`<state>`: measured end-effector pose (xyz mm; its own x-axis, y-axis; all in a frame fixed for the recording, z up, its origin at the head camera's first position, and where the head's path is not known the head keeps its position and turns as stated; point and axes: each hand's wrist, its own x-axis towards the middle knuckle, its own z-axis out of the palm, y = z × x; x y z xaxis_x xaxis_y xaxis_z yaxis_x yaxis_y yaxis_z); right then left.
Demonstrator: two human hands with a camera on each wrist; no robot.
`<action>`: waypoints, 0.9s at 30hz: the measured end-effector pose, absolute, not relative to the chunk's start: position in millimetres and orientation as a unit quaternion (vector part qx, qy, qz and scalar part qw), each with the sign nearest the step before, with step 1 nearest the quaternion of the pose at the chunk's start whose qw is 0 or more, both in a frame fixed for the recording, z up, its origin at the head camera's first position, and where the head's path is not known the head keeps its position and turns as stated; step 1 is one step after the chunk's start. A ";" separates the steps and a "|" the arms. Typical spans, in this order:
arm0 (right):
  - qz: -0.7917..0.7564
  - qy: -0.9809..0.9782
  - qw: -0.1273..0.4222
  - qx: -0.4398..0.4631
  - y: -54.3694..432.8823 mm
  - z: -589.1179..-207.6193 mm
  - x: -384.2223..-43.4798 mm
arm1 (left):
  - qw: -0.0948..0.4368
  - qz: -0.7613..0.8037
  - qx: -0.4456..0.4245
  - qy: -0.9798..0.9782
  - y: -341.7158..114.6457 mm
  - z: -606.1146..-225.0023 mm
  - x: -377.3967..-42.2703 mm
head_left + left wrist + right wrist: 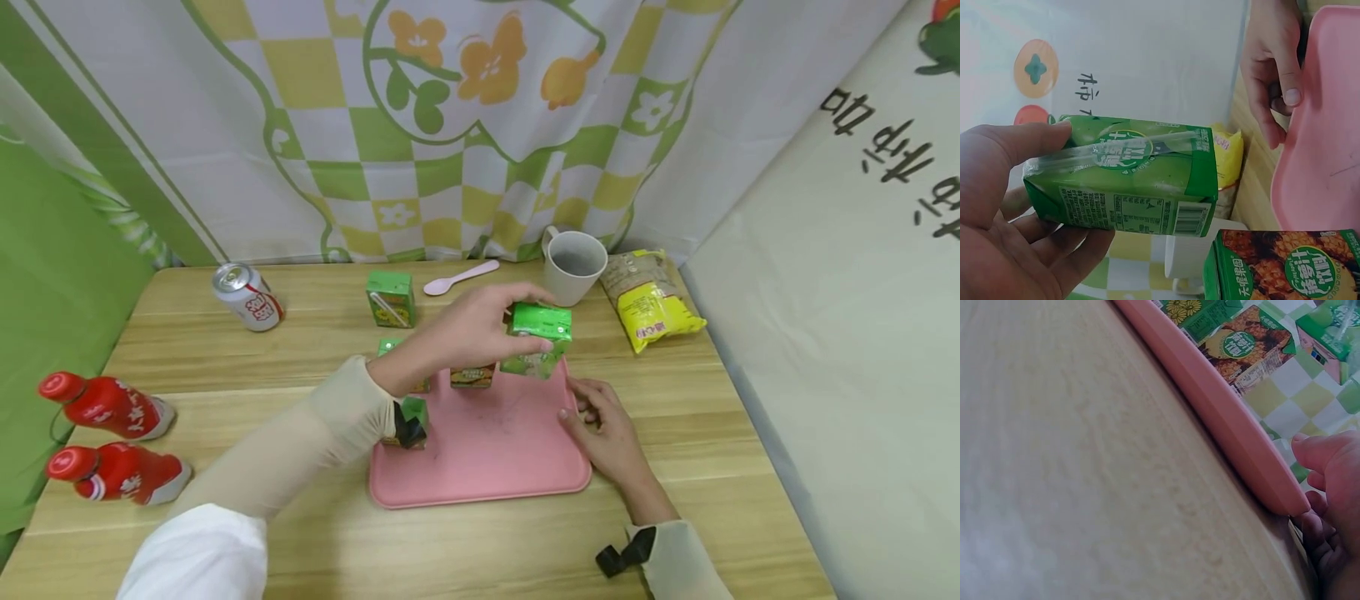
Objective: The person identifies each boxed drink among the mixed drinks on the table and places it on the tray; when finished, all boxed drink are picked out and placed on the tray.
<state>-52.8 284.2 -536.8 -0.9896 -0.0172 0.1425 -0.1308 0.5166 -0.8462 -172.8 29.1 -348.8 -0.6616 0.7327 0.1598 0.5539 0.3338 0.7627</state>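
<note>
My left hand [476, 327] holds a green juice box [1122, 175] with a clear-wrapped straw on its side, thumb on one face and fingers behind. In the head view, that box is above the pink tray's [495, 442] back right corner. My right hand [613, 433] holds the tray's right rim, its thumb at the edge and its fingers curled beside it. A pineapple juice box [1291, 265] stands at the back of the tray. Two more juice boxes, a front one [414, 412] and a rear one [388, 344], stand along its left side, partly hidden by my left arm.
Behind the tray are another juice box [391, 300], a pink spoon [461, 277], a grey-white mug [573, 268] and a yellow packet [651, 300]. A soda can [249, 297] and two red bottles, one farther [108, 406] and one nearer [120, 472], are at left. A curtain [450, 183] hangs along the back.
</note>
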 end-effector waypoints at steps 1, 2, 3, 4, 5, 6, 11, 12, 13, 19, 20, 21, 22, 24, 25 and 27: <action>0.487 -0.871 0.055 0.040 284.5 -537.0 -52.5 | 0.111 0.416 0.398 0.810 30.9 -348.7 -173.1; 0.486 -0.871 0.052 0.037 284.7 -536.8 -52.2 | 0.115 0.413 0.399 0.811 32.8 -348.9 -173.6; 0.484 -0.873 0.050 0.035 285.0 -537.1 -51.9 | 0.120 0.410 0.401 0.810 34.7 -349.4 -174.1; 0.482 -0.874 0.048 0.033 285.2 -537.4 -51.6 | 0.125 0.408 0.403 0.810 36.5 -350.1 -174.8; 0.480 -0.875 0.046 0.032 285.3 -537.6 -51.5 | 0.131 0.405 0.404 0.810 38.1 -350.9 -175.5; 0.479 -0.876 0.045 0.032 285.6 -538.0 -51.4 | 0.135 0.400 0.406 0.811 39.7 -352.0 -176.3; 0.479 -0.876 0.047 0.037 286.2 -537.8 -51.6 | 0.153 0.362 0.406 0.825 50.1 -357.2 -181.8; 0.481 -0.875 0.050 0.038 286.4 -537.4 -51.8 | 0.154 0.350 0.408 0.829 53.0 -357.7 -183.3; 0.482 -0.874 0.054 0.039 286.5 -537.1 -51.9 | 0.155 0.338 0.409 0.833 56.0 -358.2 -184.9; 0.487 -0.870 0.062 0.045 285.4 -537.1 -52.9 | 0.157 0.251 0.421 0.857 72.1 -359.2 -193.0; 0.488 -0.869 0.062 0.047 285.0 -537.4 -52.9 | 0.156 0.238 0.421 0.861 74.0 -360.0 -193.9; 0.489 -0.869 0.060 0.046 284.7 -537.4 -52.8 | 0.156 0.224 0.421 0.865 75.8 -360.8 -194.6; 0.490 -0.869 0.059 0.045 284.5 -537.3 -52.7 | 0.156 0.214 0.421 0.868 77.3 -361.9 -195.3; 0.493 -0.867 0.058 0.042 284.1 -536.6 -52.6 | 0.155 0.194 0.423 0.872 79.8 -364.5 -196.5; 0.495 -0.866 0.057 0.041 283.9 -536.2 -52.5 | 0.156 0.183 0.425 0.873 81.0 -365.8 -197.3; 0.496 -0.866 0.056 0.040 283.8 -535.7 -52.9 | 0.154 0.159 0.428 0.876 82.4 -368.0 -198.6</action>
